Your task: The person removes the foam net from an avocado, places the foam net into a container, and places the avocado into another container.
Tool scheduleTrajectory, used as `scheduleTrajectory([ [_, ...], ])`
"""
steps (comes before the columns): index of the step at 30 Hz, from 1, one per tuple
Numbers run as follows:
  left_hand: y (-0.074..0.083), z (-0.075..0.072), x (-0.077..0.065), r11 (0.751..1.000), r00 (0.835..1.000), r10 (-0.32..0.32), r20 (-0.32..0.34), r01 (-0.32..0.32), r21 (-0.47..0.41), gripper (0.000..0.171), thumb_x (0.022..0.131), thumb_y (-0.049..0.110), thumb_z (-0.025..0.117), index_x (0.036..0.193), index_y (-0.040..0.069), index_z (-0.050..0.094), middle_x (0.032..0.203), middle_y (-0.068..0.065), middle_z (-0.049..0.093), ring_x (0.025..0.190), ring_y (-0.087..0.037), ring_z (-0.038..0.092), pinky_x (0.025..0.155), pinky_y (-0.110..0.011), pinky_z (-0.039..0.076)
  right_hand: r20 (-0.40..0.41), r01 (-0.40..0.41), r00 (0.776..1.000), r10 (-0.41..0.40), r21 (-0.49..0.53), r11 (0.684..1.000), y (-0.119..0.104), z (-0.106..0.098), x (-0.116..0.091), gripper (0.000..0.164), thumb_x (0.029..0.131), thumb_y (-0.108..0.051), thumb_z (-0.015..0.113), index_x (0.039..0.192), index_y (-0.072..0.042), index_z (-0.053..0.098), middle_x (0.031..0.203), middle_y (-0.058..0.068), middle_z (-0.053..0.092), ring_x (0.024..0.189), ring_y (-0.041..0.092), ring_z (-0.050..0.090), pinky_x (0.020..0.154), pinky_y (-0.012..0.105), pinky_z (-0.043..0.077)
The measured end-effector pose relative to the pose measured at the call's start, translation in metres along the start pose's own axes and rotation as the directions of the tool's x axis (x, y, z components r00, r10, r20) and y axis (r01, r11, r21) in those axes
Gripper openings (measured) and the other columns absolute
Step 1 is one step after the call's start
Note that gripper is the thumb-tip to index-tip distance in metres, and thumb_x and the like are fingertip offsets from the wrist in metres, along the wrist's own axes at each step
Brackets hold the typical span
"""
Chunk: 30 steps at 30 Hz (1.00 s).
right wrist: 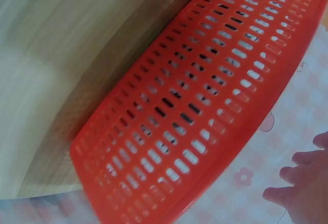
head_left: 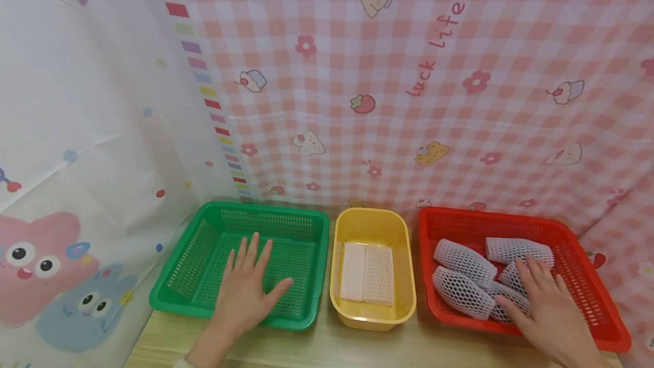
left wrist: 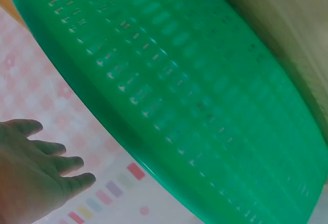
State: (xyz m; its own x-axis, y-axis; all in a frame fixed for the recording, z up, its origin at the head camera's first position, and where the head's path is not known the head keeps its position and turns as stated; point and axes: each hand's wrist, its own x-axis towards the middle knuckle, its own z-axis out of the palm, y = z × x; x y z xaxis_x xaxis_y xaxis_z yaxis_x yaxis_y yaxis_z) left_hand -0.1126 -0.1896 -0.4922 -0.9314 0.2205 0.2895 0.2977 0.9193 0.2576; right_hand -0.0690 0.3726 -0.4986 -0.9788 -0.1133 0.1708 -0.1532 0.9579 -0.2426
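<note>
My left hand (head_left: 244, 294) hovers over the green basket (head_left: 204, 307) with its fingers spread, holding nothing. In the left wrist view that hand (left wrist: 36, 172) shows past the basket's rim. On the other side, my right hand (head_left: 554, 314) is above the front of the red basket (head_left: 605, 300), fingers extended; whether it touches anything inside cannot be told. Several things in white foam netting (head_left: 465, 263) lie in the red basket, some partly covered by the right hand. What the netting wraps is hard to see, though dark gaps show through it.
Between the two baskets stands a yellow bin (head_left: 373, 316) with flat, folded pale foam net sleeves (head_left: 367, 274) in it. All three containers sit on a wooden table (head_left: 327, 351). A pink checked cloth (head_left: 332, 84) hangs behind, and a white printed cloth (head_left: 112, 146) at the left.
</note>
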Motion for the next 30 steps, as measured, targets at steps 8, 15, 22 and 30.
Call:
scheduleTrajectory([
  [8, 0.021, 0.007, 0.005, 0.998, 1.0, 0.008, -0.018, -0.009, -0.06, 0.088, 0.096, 0.064, 0.063, 0.159, 0.006, 0.044, 0.166, -0.025, 0.032, 0.15, -0.048, 0.032, 0.118, -0.067, 0.028, 0.008, -0.003, 1.0, 0.003, 0.033, 0.999, -0.012, 0.001, 0.009, 0.094, 0.098, -0.051, 0.069, 0.157, 0.013, 0.031, 0.156, 0.042, 0.031, 0.143, 0.061, 0.029, 0.125, 0.059, -0.004],
  [15, 0.036, 0.013, 0.005, 0.992, 0.999, 0.009, -0.042, -0.014, -0.123, 0.083, 0.096, 0.061, 0.065, 0.154, 0.004, 0.05, 0.161, -0.025, 0.041, 0.145, -0.047, 0.041, 0.117, -0.066, 0.031, -0.039, 0.038, 0.999, -0.035, 0.064, 0.997, -0.022, 0.007, 0.016, 0.09, 0.096, -0.047, 0.072, 0.156, 0.009, 0.037, 0.154, 0.038, 0.04, 0.137, 0.058, 0.04, 0.116, 0.07, 0.026],
  [22, 0.049, 0.02, 0.006, 0.979, 0.999, -0.03, -0.046, 0.02, -0.202, 0.077, 0.097, 0.058, 0.067, 0.151, 0.004, 0.054, 0.16, -0.024, 0.041, 0.142, -0.049, 0.044, 0.116, -0.067, 0.031, 0.027, 0.034, 0.999, -0.036, 0.077, 0.997, -0.033, 0.01, 0.023, 0.09, 0.098, -0.051, 0.069, 0.156, 0.01, 0.037, 0.155, 0.037, 0.039, 0.135, 0.059, 0.043, 0.101, 0.074, 0.039],
  [30, 0.069, 0.025, 0.01, 0.97, 0.998, -0.04, -0.045, 0.028, -0.241, 0.071, 0.096, 0.054, 0.07, 0.143, 0.002, 0.061, 0.152, -0.026, 0.049, 0.136, -0.047, 0.05, 0.112, -0.066, 0.038, 0.098, 0.018, 0.995, -0.025, 0.075, 0.997, -0.041, 0.017, 0.031, 0.089, 0.098, -0.056, 0.066, 0.154, 0.009, 0.041, 0.152, 0.037, 0.043, 0.134, 0.059, 0.045, 0.1, 0.074, 0.041],
])
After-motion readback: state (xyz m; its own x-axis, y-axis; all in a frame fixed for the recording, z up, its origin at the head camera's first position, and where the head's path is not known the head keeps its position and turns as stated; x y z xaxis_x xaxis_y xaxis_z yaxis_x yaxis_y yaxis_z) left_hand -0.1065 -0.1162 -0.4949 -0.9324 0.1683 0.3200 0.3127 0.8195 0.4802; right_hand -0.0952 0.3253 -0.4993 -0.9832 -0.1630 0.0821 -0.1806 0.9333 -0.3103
